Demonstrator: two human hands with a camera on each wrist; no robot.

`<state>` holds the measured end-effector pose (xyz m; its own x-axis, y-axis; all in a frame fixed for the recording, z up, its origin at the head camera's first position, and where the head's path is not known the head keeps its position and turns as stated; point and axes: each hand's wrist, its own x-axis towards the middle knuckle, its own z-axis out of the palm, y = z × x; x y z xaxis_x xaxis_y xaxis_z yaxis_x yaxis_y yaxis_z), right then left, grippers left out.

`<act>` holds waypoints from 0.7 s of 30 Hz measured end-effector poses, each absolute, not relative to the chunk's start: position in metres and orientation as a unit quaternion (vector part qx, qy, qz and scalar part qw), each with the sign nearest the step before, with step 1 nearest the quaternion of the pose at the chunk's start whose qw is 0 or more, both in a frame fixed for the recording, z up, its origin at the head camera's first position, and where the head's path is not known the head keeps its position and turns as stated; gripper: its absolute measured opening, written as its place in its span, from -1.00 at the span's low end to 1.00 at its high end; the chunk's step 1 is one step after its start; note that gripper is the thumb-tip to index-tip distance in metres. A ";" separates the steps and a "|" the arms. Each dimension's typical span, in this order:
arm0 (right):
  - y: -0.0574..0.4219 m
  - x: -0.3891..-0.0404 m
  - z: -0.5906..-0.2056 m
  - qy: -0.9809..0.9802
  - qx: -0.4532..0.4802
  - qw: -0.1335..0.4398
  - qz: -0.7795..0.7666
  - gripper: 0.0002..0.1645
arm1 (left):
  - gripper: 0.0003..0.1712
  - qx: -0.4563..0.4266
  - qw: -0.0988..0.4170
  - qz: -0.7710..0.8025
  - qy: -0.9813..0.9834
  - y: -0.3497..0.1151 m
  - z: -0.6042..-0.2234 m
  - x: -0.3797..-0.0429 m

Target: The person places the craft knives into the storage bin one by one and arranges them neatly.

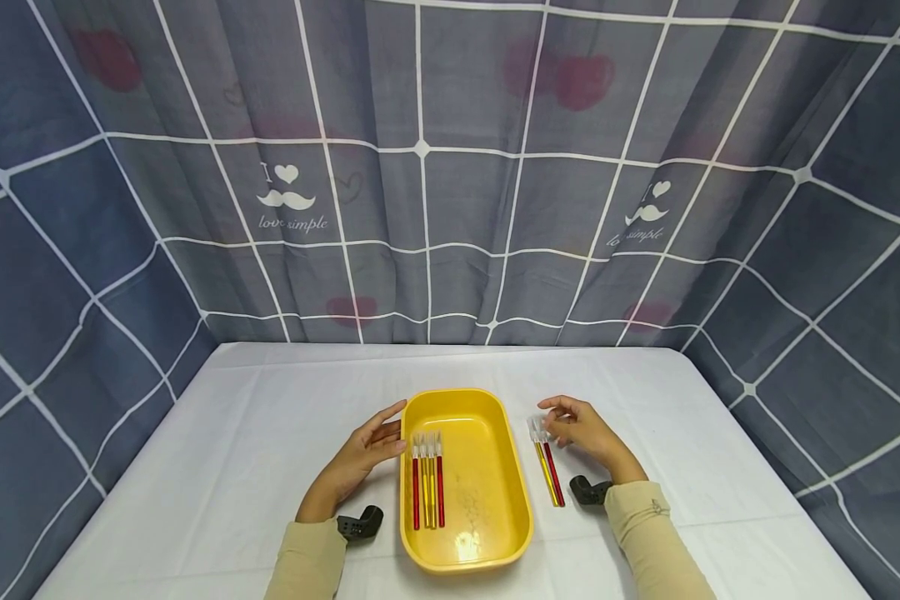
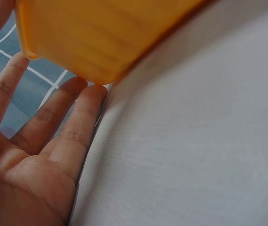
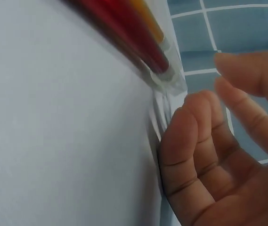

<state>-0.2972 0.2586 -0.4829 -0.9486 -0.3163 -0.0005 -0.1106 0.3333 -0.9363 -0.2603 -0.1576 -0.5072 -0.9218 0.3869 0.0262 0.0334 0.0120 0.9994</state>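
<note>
A yellow plastic tray [image 1: 483, 467] stands on the table. Along its left side lies a row of several slim pen-shaped tools with clear caps, a red one [image 1: 416, 493] and a red one [image 1: 440, 492] on the outside, gold ones [image 1: 428, 493] between. My left hand [image 1: 360, 458] touches the tray's left wall with loosely spread fingertips. To the right of the tray, a gold pen-shaped tool [image 1: 546, 477] and a red one [image 1: 554, 477] lie side by side on the cloth. My right hand [image 1: 583, 429] is beside their capped ends, fingers loosely bent, thumb and forefinger apart.
A white cloth [image 1: 270, 467] covers the table. Black wrist devices, one on the left [image 1: 362, 523] and one on the right [image 1: 589, 491], sit by the sleeves. A dark gridded curtain [image 1: 457, 200] hangs behind and at both sides.
</note>
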 end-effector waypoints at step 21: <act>0.261 -0.314 -0.480 0.854 -0.144 0.158 -0.475 -0.44 | -0.11 0.153 0.130 0.690 0.696 -0.156 -0.506 -0.261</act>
<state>-0.3138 0.2610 -0.4804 -0.9088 -0.3957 -0.1326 -0.0962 0.5079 -0.8560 -0.2607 -0.1564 -0.5061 -0.9193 0.3925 0.0296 0.0331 0.0023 0.9994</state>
